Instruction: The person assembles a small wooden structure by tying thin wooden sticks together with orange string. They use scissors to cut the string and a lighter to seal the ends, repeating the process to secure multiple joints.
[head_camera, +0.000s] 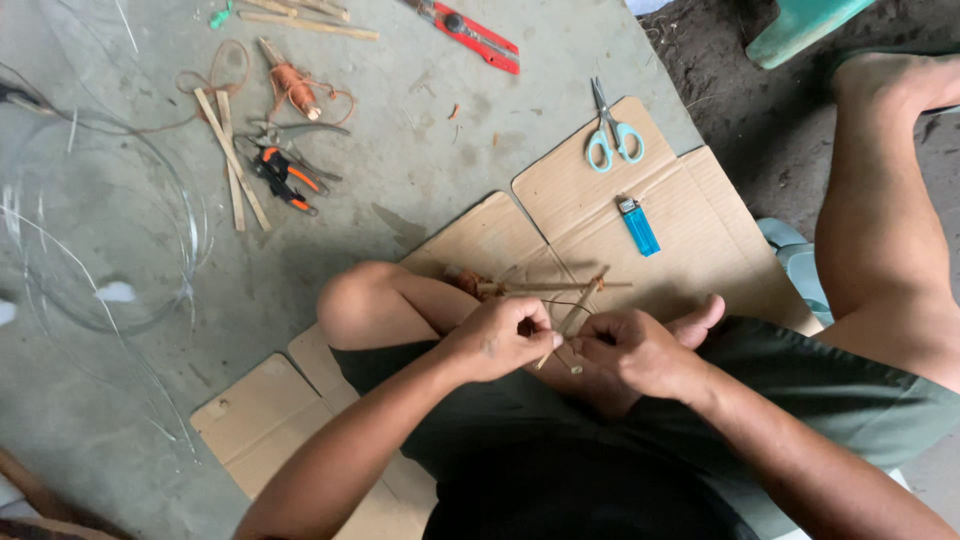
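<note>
Both hands, left hand and right hand, pinch a bamboo stick frame above the lap.

No labels, signs or screens show; the only packaging is a flattened brown cardboard box, opened out on the grey concrete floor.

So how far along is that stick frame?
Partly built: a stick frame already has crossed sticks bound at one joint. In hand: left hand and right hand pinch thin thread at another stick. Loose sticks and the thread spool lie unused on the floor.
</note>
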